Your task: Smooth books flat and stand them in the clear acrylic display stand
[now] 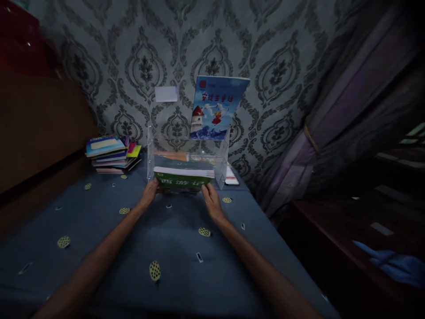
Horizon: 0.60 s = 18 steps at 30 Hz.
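A green book [183, 178] with white page edges lies flat in the lowest tier of a clear acrylic rack [222, 170]. My left hand [148, 194] grips the book's left end and my right hand [210, 201] grips its right end, fingers closed on it. A blue picture book [215, 107] with a lighthouse on its cover stands upright in the rack's top tier, leaning against the wall. An orange book [172, 156] lies in the middle tier behind the green one.
A stack of several books [112, 154] sits to the left on the blue patterned bedspread [172, 266]. Patterned wallpaper with a white note [166, 94] rises behind. A wooden headboard [40, 128] stands left, purple curtains [338, 115] right.
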Motion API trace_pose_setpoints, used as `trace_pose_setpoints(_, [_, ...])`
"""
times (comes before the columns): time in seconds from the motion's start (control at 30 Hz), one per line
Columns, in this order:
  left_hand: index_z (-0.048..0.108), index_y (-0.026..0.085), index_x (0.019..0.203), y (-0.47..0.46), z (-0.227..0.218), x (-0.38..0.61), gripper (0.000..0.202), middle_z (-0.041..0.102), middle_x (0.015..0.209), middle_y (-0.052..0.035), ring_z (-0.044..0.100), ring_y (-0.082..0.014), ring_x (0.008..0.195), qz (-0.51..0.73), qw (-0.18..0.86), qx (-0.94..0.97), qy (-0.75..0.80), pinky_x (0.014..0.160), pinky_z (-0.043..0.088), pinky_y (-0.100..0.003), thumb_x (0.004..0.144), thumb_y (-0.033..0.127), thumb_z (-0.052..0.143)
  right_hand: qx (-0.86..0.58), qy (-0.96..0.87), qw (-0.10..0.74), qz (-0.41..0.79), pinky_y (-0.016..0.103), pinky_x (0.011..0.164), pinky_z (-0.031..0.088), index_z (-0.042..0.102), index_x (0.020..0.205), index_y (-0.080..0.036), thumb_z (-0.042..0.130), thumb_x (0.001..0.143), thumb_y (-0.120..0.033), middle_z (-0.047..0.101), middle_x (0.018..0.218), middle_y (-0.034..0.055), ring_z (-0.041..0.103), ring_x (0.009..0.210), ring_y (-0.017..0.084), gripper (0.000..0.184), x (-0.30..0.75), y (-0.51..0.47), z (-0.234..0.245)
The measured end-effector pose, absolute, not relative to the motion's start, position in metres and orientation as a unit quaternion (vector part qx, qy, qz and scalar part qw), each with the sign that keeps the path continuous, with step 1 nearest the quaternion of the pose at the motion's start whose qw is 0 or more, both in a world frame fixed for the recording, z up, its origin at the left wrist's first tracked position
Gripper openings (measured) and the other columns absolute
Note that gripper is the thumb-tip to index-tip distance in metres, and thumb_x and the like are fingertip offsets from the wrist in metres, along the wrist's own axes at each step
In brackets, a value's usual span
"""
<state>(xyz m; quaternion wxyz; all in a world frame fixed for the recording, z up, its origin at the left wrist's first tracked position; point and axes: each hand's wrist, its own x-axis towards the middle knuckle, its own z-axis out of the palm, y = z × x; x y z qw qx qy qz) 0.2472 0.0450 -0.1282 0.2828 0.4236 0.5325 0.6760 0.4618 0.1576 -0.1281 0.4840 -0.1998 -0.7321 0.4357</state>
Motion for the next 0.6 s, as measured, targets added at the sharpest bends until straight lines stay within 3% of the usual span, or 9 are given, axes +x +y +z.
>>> trace_pose_setpoints(0.2, [0.070,0.013,0.103,0.049,-0.139,0.252,0.088,0.072,0.099,-0.0120,0.067,-0.0290,0.096,0.678,0.257,0.397,0.563,0.078,0.058,-0.037,0.069,0.090,0.044,-0.215,-0.708,0.494,0.457,0.033,0.086,0.047,0.062,0.101,-0.023,0.046,0.091,-0.055,0.068,0.100,0.0054,0.060,0.094,0.023,0.037,0.456,0.158,-0.140])
trace_pose_setpoints(0.33, [0.070,0.016,0.088,0.053,-0.128,0.258,0.084,0.068,0.075,-0.0058,0.066,-0.0230,0.078,0.663,0.237,0.390,0.593,0.061,0.055,-0.029,0.068,0.092,0.041,-0.215,-0.695,0.506,0.463,0.031,0.080,0.048,0.061,0.094,-0.023,0.047,0.090,-0.057,0.067,0.090,0.0038,0.059,0.087,0.022,0.037,0.458,0.156,-0.132])
trace_pose_setpoints(0.43, [0.065,0.018,0.070,0.055,-0.117,0.266,0.079,0.058,0.057,-0.0020,0.057,-0.0172,0.058,0.638,0.238,0.371,0.632,0.046,0.046,-0.024,0.071,0.092,0.036,-0.213,-0.677,0.519,0.476,0.029,0.073,0.047,0.060,0.088,-0.023,0.047,0.090,-0.059,0.063,0.080,0.0011,0.057,0.080,0.019,0.038,0.462,0.154,-0.123])
trace_pose_setpoints(0.6, [0.047,0.020,0.054,0.057,-0.110,0.284,0.078,0.047,0.048,0.0005,0.043,-0.0117,0.042,0.604,0.301,0.316,0.667,0.038,0.032,-0.022,0.071,0.093,0.030,-0.212,-0.652,0.521,0.509,0.026,0.068,0.047,0.057,0.087,-0.024,0.047,0.090,-0.063,0.062,0.080,-0.0005,0.057,0.076,0.017,0.040,0.471,0.150,-0.117])
